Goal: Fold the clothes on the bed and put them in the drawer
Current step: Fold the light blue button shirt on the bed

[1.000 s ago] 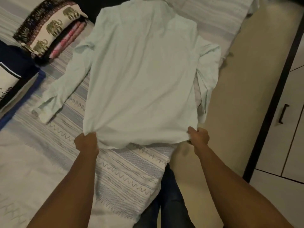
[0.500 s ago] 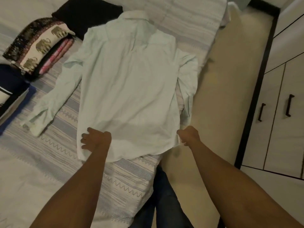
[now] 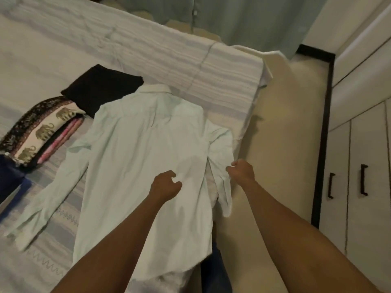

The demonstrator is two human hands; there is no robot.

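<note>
The place is looking like a bedroom in a home: a bed (image 3: 222, 66) under a striped sheet is filling most of the view, with a pale shirt (image 3: 148, 144) lying spread on it and a stack of folded clothes (image 3: 42, 132) sitting beside. A pale wardrobe (image 3: 368, 144) with dark handles (image 3: 364, 179) is running along the right side, and a curtain (image 3: 243, 17) is hanging beyond the bed.

Bed (image 3: 222, 77): pale striped sheet (image 3: 53, 235), zigzag bands toward the near edge. Pale shirt (image 3: 137, 149) lies flat along the right edge, collar toward the far side, hem at the near edge. One sleeve is spread out leftward, the other bunched along the right edge. Black folded garment (image 3: 101, 85) touches the shirt's far-left shoulder. Folded stack (image 3: 42, 130), elephant print over pink, just left of it. Navy cloth (image 3: 10, 178) further left, partly cut off.
</note>
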